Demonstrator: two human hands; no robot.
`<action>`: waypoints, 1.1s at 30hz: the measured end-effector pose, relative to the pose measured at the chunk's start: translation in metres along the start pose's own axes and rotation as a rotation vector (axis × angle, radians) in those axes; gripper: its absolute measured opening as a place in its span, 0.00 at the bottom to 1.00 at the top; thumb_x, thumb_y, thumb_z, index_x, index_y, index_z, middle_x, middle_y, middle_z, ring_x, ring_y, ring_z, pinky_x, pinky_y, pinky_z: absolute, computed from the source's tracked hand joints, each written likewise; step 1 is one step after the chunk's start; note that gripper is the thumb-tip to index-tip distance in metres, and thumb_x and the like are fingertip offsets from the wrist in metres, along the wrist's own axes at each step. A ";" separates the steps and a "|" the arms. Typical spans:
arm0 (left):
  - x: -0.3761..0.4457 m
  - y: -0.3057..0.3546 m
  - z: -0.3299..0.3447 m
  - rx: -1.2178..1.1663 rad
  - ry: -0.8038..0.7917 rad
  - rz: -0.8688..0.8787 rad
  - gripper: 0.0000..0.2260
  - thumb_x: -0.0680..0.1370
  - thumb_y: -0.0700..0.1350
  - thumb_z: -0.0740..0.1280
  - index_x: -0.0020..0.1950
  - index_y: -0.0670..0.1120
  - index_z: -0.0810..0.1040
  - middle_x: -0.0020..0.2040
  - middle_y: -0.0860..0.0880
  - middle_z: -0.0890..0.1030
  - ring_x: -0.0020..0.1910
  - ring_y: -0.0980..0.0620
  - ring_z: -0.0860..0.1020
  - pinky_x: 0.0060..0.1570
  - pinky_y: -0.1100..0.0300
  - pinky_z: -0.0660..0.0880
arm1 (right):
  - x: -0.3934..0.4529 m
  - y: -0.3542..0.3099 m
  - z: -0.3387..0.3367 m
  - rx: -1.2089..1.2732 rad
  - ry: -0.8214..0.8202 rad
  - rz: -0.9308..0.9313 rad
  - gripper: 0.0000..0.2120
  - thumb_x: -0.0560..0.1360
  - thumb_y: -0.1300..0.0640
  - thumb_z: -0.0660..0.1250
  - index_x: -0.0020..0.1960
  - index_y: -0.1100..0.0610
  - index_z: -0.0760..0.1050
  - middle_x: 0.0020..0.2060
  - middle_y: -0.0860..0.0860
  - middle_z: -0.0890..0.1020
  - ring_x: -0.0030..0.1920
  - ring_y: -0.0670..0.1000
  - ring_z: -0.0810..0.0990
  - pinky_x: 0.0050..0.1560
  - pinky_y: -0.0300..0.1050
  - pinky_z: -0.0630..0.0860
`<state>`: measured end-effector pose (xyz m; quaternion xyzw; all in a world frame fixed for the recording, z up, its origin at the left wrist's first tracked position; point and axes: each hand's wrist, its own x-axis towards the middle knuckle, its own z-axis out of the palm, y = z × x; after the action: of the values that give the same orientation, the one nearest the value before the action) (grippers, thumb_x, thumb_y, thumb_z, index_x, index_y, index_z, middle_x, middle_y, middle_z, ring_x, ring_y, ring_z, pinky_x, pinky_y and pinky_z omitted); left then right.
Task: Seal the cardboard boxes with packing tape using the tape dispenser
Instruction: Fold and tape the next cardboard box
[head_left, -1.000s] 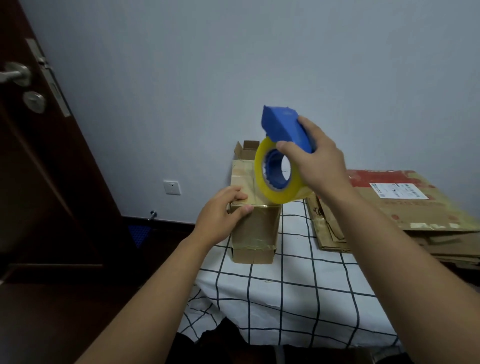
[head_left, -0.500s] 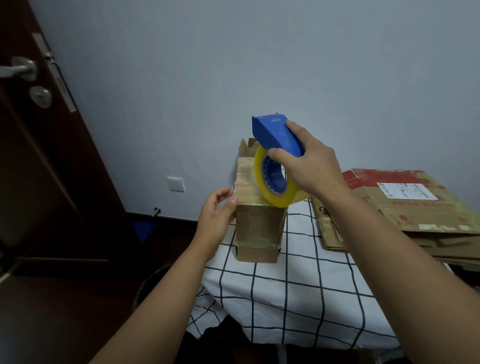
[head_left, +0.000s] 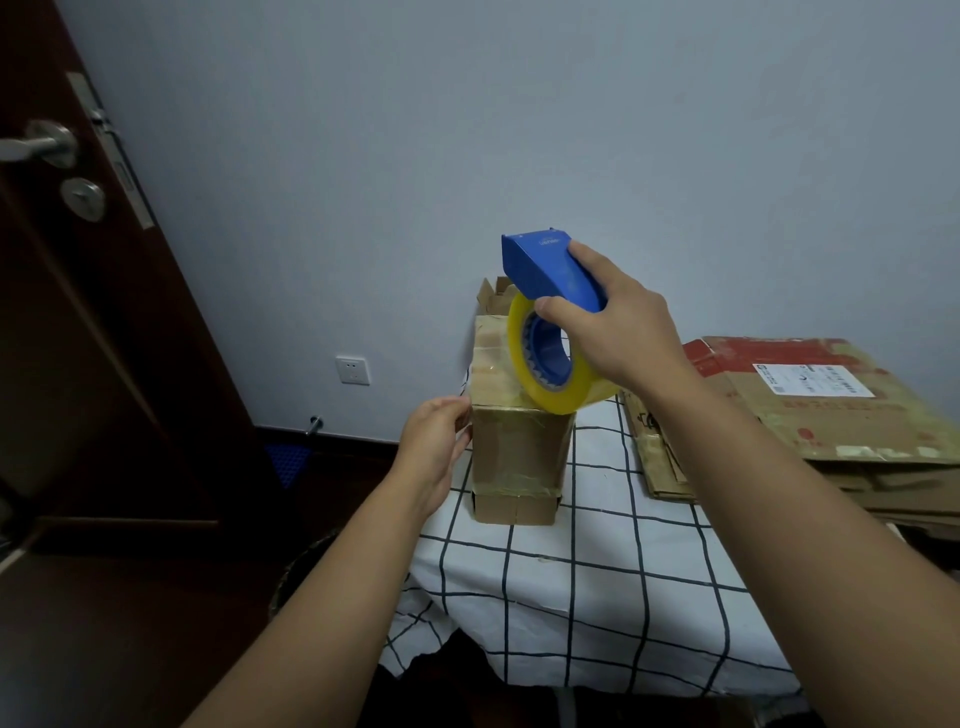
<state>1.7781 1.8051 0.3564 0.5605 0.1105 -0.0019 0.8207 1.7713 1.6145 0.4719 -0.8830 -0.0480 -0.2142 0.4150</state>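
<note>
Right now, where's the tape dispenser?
Head view, centre: the tape dispenser is in the right hand, over the top of the cardboard box.

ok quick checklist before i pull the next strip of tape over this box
1. Right hand grips the tape dispenser: ok.
2. Tape roll rests on the cardboard box top: ok.
3. Left hand steadies the box: cannot tell; its fingers are at the box's left edge, and firm contact is unclear.
4. Box sits fully on the checked tablecloth: ok.
5. Tape end stuck down: cannot tell.
6. Flattened cardboard stack clear of the box: ok.
</note>
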 end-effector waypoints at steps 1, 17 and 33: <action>-0.001 -0.001 0.000 0.015 0.020 0.020 0.08 0.79 0.36 0.65 0.57 0.46 0.75 0.53 0.43 0.82 0.53 0.50 0.81 0.55 0.58 0.78 | 0.000 0.000 0.000 0.000 0.000 -0.001 0.33 0.74 0.39 0.68 0.76 0.40 0.63 0.65 0.47 0.75 0.57 0.52 0.76 0.57 0.50 0.77; -0.033 -0.036 -0.003 0.382 -0.033 0.411 0.21 0.80 0.44 0.67 0.73 0.49 0.72 0.66 0.52 0.78 0.60 0.59 0.78 0.61 0.62 0.75 | 0.000 0.002 0.001 0.014 0.002 -0.006 0.33 0.73 0.39 0.68 0.76 0.39 0.63 0.65 0.46 0.75 0.57 0.52 0.76 0.54 0.46 0.75; -0.020 -0.034 -0.004 0.457 0.067 0.543 0.07 0.83 0.43 0.61 0.49 0.54 0.75 0.51 0.53 0.81 0.52 0.53 0.79 0.45 0.70 0.75 | 0.002 0.004 0.000 0.015 -0.001 0.003 0.33 0.73 0.39 0.69 0.76 0.39 0.63 0.65 0.46 0.75 0.57 0.51 0.76 0.53 0.44 0.73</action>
<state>1.7532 1.7941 0.3277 0.7383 -0.0188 0.2101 0.6407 1.7743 1.6115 0.4697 -0.8800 -0.0482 -0.2127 0.4219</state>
